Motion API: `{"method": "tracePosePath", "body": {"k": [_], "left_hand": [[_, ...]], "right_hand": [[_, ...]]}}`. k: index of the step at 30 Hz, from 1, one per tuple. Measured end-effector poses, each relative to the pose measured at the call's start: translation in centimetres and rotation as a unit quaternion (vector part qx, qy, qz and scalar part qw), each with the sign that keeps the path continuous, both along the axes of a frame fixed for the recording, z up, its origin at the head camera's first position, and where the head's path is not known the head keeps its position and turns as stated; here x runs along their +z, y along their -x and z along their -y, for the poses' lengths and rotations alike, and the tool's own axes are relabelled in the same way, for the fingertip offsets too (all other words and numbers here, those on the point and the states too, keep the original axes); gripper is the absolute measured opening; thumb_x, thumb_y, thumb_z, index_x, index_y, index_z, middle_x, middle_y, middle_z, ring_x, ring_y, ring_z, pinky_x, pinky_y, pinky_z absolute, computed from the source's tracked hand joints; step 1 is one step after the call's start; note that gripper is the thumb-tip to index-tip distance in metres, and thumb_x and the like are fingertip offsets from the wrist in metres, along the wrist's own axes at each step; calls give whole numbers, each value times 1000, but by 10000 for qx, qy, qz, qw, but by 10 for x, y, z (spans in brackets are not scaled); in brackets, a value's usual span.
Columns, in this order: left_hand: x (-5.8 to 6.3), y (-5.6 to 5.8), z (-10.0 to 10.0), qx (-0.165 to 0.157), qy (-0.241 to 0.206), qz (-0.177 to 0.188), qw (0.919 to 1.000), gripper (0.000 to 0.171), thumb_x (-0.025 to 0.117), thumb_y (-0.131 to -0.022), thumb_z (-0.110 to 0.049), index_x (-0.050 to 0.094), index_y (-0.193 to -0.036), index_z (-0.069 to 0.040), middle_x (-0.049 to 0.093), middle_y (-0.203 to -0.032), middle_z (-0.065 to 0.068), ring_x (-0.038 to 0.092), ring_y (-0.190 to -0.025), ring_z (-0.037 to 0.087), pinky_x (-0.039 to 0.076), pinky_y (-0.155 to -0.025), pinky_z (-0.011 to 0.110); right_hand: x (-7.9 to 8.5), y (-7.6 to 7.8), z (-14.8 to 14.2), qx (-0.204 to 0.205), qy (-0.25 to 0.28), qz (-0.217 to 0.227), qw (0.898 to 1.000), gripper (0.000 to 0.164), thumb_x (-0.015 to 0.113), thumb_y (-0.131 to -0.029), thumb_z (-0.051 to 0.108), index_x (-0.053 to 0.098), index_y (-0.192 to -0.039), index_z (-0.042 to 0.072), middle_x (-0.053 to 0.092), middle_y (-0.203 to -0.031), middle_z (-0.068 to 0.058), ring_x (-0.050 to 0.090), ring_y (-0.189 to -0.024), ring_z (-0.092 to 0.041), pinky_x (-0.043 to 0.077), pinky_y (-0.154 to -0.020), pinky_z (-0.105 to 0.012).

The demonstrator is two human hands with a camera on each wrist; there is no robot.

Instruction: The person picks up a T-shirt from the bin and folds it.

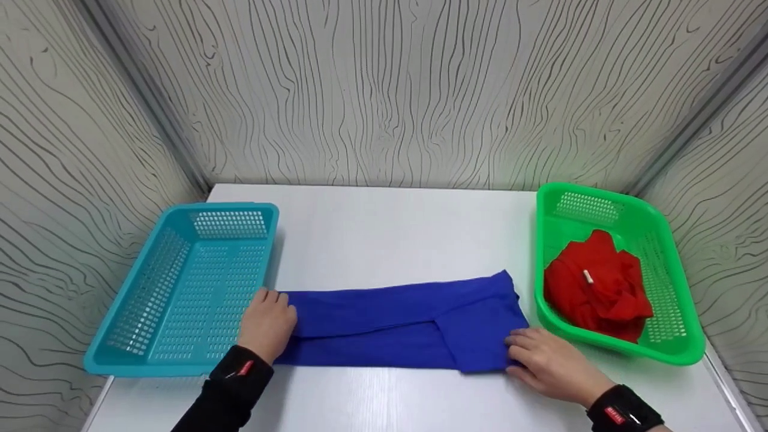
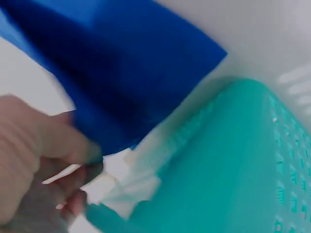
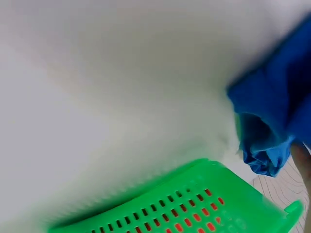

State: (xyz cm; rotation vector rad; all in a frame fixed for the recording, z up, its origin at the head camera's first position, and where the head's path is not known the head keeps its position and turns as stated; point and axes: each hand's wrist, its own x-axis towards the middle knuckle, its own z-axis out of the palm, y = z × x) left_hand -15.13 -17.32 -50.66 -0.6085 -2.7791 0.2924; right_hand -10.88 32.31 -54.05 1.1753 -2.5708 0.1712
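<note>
We pinched the long, folded blue cloth — left grip at nine o'clock, right grip just past three.

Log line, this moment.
left hand: pinches left end of blue cloth; right hand: touches right end, grip unclear; blue cloth: folded, on table; green basket: red cloth

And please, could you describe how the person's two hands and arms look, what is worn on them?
Both the left hand and right hand are without gloves. Each wrist has a black band, left and right, with a small red label. The left forearm shows a black sleeve; no sleeve shows on the right.
</note>
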Motion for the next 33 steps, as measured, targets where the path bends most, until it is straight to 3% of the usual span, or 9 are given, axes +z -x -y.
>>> {"method": "tracePosePath", "body": {"k": [2,5,11,15,18,24,28,30,33], "left_hand": [[-7,-2,-5,0,-20,270,9996,4,62,-78,-10,62,-77,-5,61,-82,11,57,-84,28,44,-86,43],[-21,-4,-10,-94,-297,934,9951,21,62,-83,-18,63,-102,-9,62,-107,11,58,-104,30,46,-92,48],[-43,-13,-11,287,-1002,2392,9654,53,64,-84,-37,47,-133,-25,42,-144,8,41,-131,38,39,-100,57],[-51,-18,-9,492,-1215,2520,9588,57,64,-83,-40,45,-135,-27,40,-145,9,39,-130,40,38,-100,59],[-53,-22,-11,423,-1192,2470,9607,56,63,-82,-45,47,-133,-27,43,-139,12,42,-124,39,39,-97,57],[-52,-35,-22,-117,-1001,2699,9576,60,59,-82,-53,48,-133,-23,44,-136,16,44,-124,38,46,-92,54],[-51,-44,-35,-480,-934,2940,9500,61,58,-83,-51,45,-136,-22,44,-134,15,51,-120,33,52,-82,50],[-51,-47,-43,-574,-916,3058,9459,62,58,-83,-49,43,-137,-23,44,-133,13,55,-116,29,53,-79,47],[-50,-49,-56,-695,-905,3156,9420,63,59,-83,-47,41,-138,-22,45,-129,10,57,-108,22,54,-77,41]], "right_hand": [[-4,-2,2,-141,19,39,9999,18,76,-71,26,66,-83,17,70,-96,-5,65,-94,-23,51,-82,-44],[-9,-4,10,-421,53,-47,9991,18,75,-72,23,68,-87,16,71,-98,-5,66,-95,-24,52,-83,-43],[-25,-8,30,-961,-209,121,9951,34,69,-78,33,68,-105,12,68,-113,-9,64,-104,-29,50,-87,-47],[-34,-5,37,-1508,-371,251,9876,33,66,-81,33,65,-107,12,63,-123,-9,61,-111,-32,40,-98,-57],[-38,6,41,-1807,-406,-145,9826,22,61,-81,19,62,-103,13,62,-124,-11,58,-112,-37,33,-98,-65],[-40,42,56,-2589,-359,-1145,9584,23,50,-78,5,64,-95,12,61,-91,-18,56,-85,-37,41,-76,-54],[-41,63,74,-3081,-186,-596,9493,26,56,-85,23,67,-106,12,61,-86,-19,57,-82,-38,38,-83,-55],[-42,70,85,-3253,-160,87,9455,42,57,-87,41,60,-121,19,61,-104,-23,58,-100,-43,30,-97,-64],[-45,76,102,-3249,-323,1094,9388,59,49,-84,62,43,-136,35,45,-134,-28,39,-125,-55,16,-102,-74]]}}
